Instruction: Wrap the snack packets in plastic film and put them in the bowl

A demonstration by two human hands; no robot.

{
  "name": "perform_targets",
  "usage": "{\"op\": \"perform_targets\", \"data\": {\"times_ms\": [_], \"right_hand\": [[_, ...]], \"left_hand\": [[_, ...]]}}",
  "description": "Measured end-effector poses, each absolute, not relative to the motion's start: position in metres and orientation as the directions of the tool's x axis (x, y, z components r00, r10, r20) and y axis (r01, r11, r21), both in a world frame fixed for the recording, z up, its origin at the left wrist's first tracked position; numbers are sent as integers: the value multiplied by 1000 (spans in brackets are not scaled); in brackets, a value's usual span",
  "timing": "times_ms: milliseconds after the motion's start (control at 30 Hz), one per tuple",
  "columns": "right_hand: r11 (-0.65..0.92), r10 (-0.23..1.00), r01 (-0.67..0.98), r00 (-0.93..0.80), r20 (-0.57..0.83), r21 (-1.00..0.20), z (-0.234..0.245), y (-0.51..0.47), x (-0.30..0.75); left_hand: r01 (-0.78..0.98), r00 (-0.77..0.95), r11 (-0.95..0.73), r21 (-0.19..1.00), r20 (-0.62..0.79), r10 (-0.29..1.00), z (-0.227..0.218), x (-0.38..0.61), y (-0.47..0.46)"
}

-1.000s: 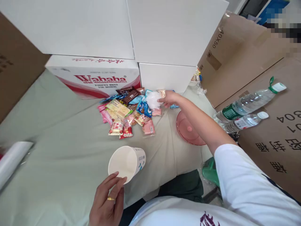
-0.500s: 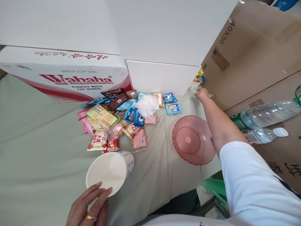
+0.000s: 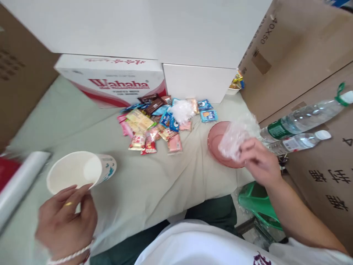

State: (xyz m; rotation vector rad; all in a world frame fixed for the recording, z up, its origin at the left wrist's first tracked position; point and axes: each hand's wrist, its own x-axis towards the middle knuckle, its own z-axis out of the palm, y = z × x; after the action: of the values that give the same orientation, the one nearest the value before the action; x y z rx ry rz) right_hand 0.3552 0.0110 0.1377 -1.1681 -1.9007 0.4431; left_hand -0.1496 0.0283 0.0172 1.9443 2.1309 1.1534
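Note:
My left hand [image 3: 67,213] pinches the rim of a white paper cup [image 3: 107,167] with a green-blue print. The cup is tilted, its wide mouth towards me, and nothing shows inside. In my right hand [image 3: 260,162] is a crumpled clear plastic bag [image 3: 234,141], held in closed fingers above a pink ribbed glass plate [image 3: 215,138]. The bag hides part of that plate. A heap of wrapped snacks [image 3: 140,121] lies between my hands, farther back, with a crumpled white plastic wad [image 3: 182,111] on its right side.
A white Wahaba-style water carton [image 3: 118,82] and white boxes stand behind the snacks. Two plastic bottles [image 3: 306,117] lie at the right by a brown cardboard box [image 3: 303,48]. A white container [image 3: 234,91] with wrapped items sits at the back. Below right is a green stool [image 3: 256,202].
My right hand has come back from the rear corner, bringing the clear plastic bag over the pink plate. My left hand has shifted left with the paper cup, and the view has moved.

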Motion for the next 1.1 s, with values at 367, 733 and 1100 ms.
{"op": "perform_targets", "data": {"times_ms": [367,733,1100], "right_hand": [[629,711,247,-566,418,-737,81,-55,217],[671,644,270,-675,361,-691,37,-35,156],[463,824,747,-165,542,-477,76,-17,185]], "left_hand": [[915,-221,29,403,439,871,12,-208,70],[878,-76,-205,433,549,832,42,-179,53],[629,264,-677,382,714,648,92,-31,25]]}}
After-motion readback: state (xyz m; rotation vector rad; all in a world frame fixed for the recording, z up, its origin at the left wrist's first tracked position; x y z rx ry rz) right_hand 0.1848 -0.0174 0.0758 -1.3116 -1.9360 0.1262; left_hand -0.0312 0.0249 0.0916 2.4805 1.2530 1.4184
